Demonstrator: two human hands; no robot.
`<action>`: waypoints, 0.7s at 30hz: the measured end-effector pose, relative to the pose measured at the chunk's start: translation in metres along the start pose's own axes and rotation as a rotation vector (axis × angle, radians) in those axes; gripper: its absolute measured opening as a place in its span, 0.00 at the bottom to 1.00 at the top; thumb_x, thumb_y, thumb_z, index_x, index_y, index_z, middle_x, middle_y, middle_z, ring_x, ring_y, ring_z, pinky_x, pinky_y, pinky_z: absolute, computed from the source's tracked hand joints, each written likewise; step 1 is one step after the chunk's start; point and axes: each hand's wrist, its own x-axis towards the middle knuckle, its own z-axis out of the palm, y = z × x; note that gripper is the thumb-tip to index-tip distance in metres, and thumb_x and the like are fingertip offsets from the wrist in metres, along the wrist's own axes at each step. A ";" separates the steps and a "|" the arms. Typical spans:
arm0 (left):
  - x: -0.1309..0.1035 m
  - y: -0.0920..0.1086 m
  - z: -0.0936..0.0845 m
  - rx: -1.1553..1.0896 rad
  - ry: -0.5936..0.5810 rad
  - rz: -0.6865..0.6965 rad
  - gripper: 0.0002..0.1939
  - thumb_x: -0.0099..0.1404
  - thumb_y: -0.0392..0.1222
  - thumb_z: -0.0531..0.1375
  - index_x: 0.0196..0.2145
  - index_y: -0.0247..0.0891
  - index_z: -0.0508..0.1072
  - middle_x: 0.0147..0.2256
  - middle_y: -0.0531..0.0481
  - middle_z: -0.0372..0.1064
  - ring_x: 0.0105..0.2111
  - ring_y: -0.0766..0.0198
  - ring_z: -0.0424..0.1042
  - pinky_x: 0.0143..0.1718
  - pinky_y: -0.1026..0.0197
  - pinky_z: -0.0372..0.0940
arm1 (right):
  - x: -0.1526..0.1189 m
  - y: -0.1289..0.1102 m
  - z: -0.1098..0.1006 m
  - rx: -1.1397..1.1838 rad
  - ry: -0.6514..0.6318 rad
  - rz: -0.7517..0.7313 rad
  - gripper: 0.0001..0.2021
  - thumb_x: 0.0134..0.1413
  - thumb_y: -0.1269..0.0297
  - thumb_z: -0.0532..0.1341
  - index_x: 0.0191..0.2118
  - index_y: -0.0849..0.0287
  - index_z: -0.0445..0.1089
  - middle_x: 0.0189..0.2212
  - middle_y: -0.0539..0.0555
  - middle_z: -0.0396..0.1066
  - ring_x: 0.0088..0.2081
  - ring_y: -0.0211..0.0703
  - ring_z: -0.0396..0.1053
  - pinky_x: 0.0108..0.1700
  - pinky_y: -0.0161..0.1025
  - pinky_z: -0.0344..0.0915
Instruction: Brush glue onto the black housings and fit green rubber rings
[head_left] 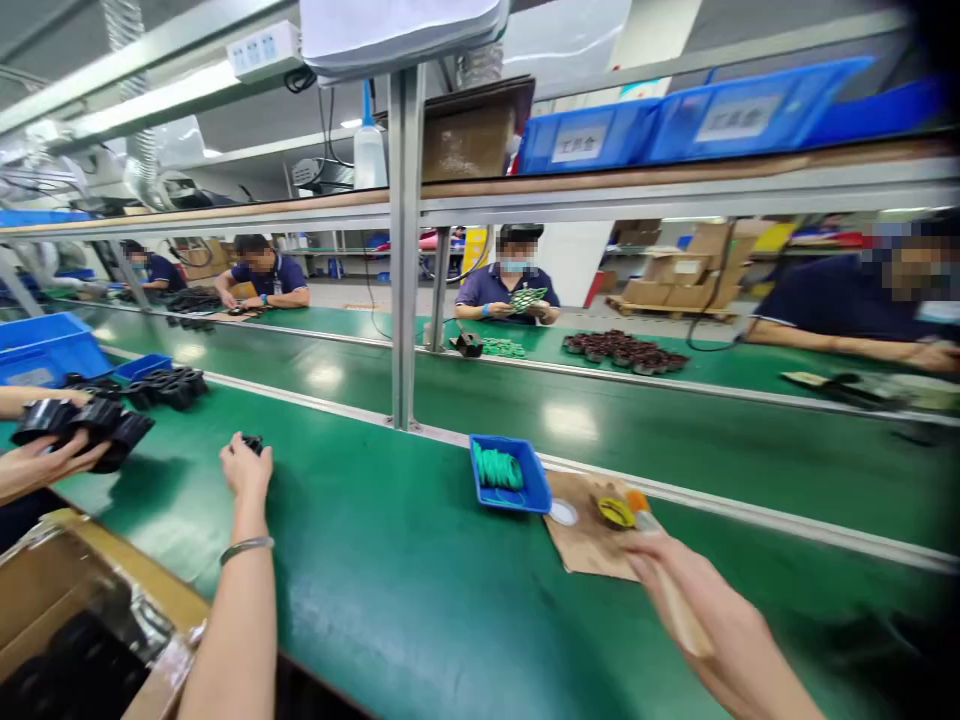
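Note:
My left hand (244, 468), with a bangle on the wrist, reaches out over the green bench and is closed around a small black part (253, 444), mostly hidden by the fingers. In my right hand (712, 590) is a brush with a pale wooden handle (684, 612). Its blurred head is over or beside a small container of yellow material (616, 513); I cannot tell whether they touch. Brown cardboard (589, 548) lies under the container, with a round white lid-like disc (563, 512) on it. Left of that, a blue tray (534, 478) contains green rings (498, 468).
A co-worker's hands (52, 460) hold black cylindrical parts (97, 425) at far left. More black parts (169, 388) lie near blue bins (45, 350). An open carton (37, 590) stands at lower left. A metal post (403, 250) rises from the bench's far edge; people sit across.

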 end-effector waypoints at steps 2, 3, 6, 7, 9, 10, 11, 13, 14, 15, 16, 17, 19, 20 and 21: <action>-0.006 0.006 0.006 0.015 -0.086 0.028 0.24 0.67 0.41 0.56 0.56 0.23 0.58 0.54 0.20 0.58 0.53 0.30 0.67 0.46 0.33 0.65 | 0.017 -0.011 0.014 -0.019 -0.098 -0.108 0.10 0.66 0.58 0.52 0.44 0.52 0.69 0.38 0.57 0.74 0.40 0.53 0.73 0.39 0.47 0.69; -0.016 0.010 0.009 0.022 -0.130 0.061 0.24 0.65 0.42 0.58 0.55 0.26 0.61 0.52 0.23 0.60 0.51 0.31 0.69 0.45 0.34 0.66 | 0.029 -0.014 0.025 -0.040 -0.152 -0.140 0.10 0.66 0.61 0.51 0.45 0.53 0.68 0.39 0.58 0.74 0.41 0.52 0.73 0.40 0.47 0.69; -0.072 0.021 0.019 0.021 -0.265 0.230 0.21 0.62 0.47 0.61 0.51 0.38 0.66 0.48 0.37 0.65 0.44 0.41 0.74 0.44 0.42 0.69 | 0.067 -0.019 0.062 -0.087 -0.296 -0.120 0.07 0.65 0.67 0.52 0.39 0.56 0.66 0.35 0.57 0.72 0.37 0.50 0.71 0.39 0.46 0.68; -0.096 0.024 0.021 0.011 -0.304 0.290 0.21 0.61 0.49 0.63 0.50 0.42 0.67 0.46 0.41 0.66 0.42 0.45 0.75 0.42 0.46 0.70 | 0.077 -0.018 0.073 -0.092 -0.329 -0.113 0.05 0.63 0.69 0.53 0.37 0.57 0.65 0.34 0.57 0.71 0.36 0.49 0.70 0.37 0.44 0.67; -0.146 0.028 0.024 -0.049 -0.379 0.465 0.20 0.60 0.51 0.63 0.47 0.43 0.67 0.44 0.44 0.67 0.40 0.50 0.76 0.39 0.51 0.71 | 0.090 -0.016 0.092 -0.093 -0.387 -0.113 0.04 0.59 0.72 0.55 0.34 0.57 0.63 0.32 0.55 0.71 0.34 0.47 0.69 0.36 0.41 0.66; -0.168 0.028 0.025 -0.107 -0.402 0.542 0.20 0.59 0.51 0.63 0.46 0.43 0.67 0.44 0.45 0.67 0.40 0.50 0.75 0.38 0.52 0.72 | 0.093 -0.015 0.100 -0.092 -0.411 -0.118 0.05 0.57 0.73 0.56 0.33 0.57 0.63 0.31 0.54 0.71 0.34 0.46 0.69 0.36 0.40 0.65; -0.188 0.028 0.026 -0.161 -0.415 0.594 0.20 0.58 0.51 0.64 0.45 0.43 0.67 0.44 0.45 0.68 0.41 0.50 0.75 0.38 0.52 0.72 | 0.094 -0.015 0.105 -0.091 -0.435 -0.124 0.05 0.56 0.74 0.57 0.32 0.57 0.63 0.31 0.54 0.71 0.34 0.46 0.69 0.36 0.40 0.65; -0.219 0.025 0.028 -0.242 -0.439 0.662 0.22 0.56 0.50 0.65 0.46 0.43 0.67 0.47 0.43 0.69 0.45 0.48 0.74 0.40 0.51 0.73 | 0.091 -0.015 0.113 -0.088 -0.473 -0.133 0.05 0.55 0.72 0.60 0.32 0.57 0.63 0.30 0.53 0.71 0.33 0.45 0.68 0.37 0.40 0.63; -0.229 0.023 0.029 -0.269 -0.454 0.678 0.23 0.56 0.50 0.66 0.47 0.43 0.67 0.49 0.42 0.69 0.46 0.47 0.73 0.41 0.50 0.73 | 0.088 -0.015 0.114 -0.086 -0.484 -0.134 0.04 0.56 0.70 0.61 0.33 0.57 0.63 0.30 0.53 0.71 0.32 0.45 0.68 0.37 0.40 0.63; -0.237 0.021 0.030 -0.291 -0.471 0.685 0.24 0.56 0.50 0.66 0.48 0.42 0.67 0.50 0.41 0.68 0.48 0.46 0.73 0.43 0.48 0.73 | 0.084 -0.015 0.115 -0.082 -0.491 -0.132 0.05 0.56 0.68 0.62 0.33 0.57 0.63 0.29 0.53 0.71 0.31 0.45 0.68 0.37 0.40 0.62; -0.243 0.019 0.030 -0.313 -0.485 0.681 0.26 0.56 0.50 0.67 0.50 0.41 0.67 0.52 0.39 0.68 0.50 0.44 0.72 0.45 0.46 0.72 | 0.081 -0.016 0.115 -0.074 -0.498 -0.130 0.06 0.56 0.66 0.62 0.33 0.57 0.63 0.29 0.53 0.71 0.31 0.44 0.68 0.36 0.39 0.61; -0.247 0.017 0.030 -0.335 -0.503 0.677 0.28 0.55 0.49 0.67 0.52 0.40 0.66 0.53 0.38 0.68 0.52 0.43 0.71 0.46 0.44 0.71 | 0.077 -0.015 0.114 -0.061 -0.503 -0.129 0.07 0.57 0.64 0.62 0.32 0.57 0.63 0.28 0.52 0.71 0.30 0.44 0.67 0.35 0.39 0.61; -0.250 0.013 0.027 -0.381 -0.567 0.680 0.33 0.56 0.49 0.67 0.57 0.39 0.64 0.56 0.36 0.66 0.55 0.42 0.68 0.51 0.43 0.69 | 0.073 -0.013 0.110 -0.020 -0.505 -0.128 0.06 0.58 0.65 0.60 0.31 0.57 0.63 0.27 0.51 0.71 0.29 0.42 0.67 0.35 0.38 0.61; -0.250 0.012 0.025 -0.403 -0.610 0.685 0.34 0.58 0.48 0.66 0.60 0.39 0.61 0.58 0.35 0.65 0.57 0.43 0.67 0.53 0.42 0.68 | 0.071 -0.011 0.107 0.005 -0.496 -0.125 0.07 0.59 0.66 0.58 0.30 0.56 0.63 0.27 0.51 0.71 0.29 0.42 0.67 0.35 0.38 0.61; -0.249 0.010 0.022 -0.426 -0.652 0.683 0.34 0.60 0.48 0.64 0.62 0.39 0.59 0.59 0.35 0.64 0.58 0.44 0.66 0.55 0.43 0.67 | 0.071 -0.010 0.104 0.031 -0.481 -0.119 0.07 0.60 0.67 0.57 0.29 0.56 0.62 0.27 0.51 0.71 0.29 0.42 0.67 0.36 0.38 0.61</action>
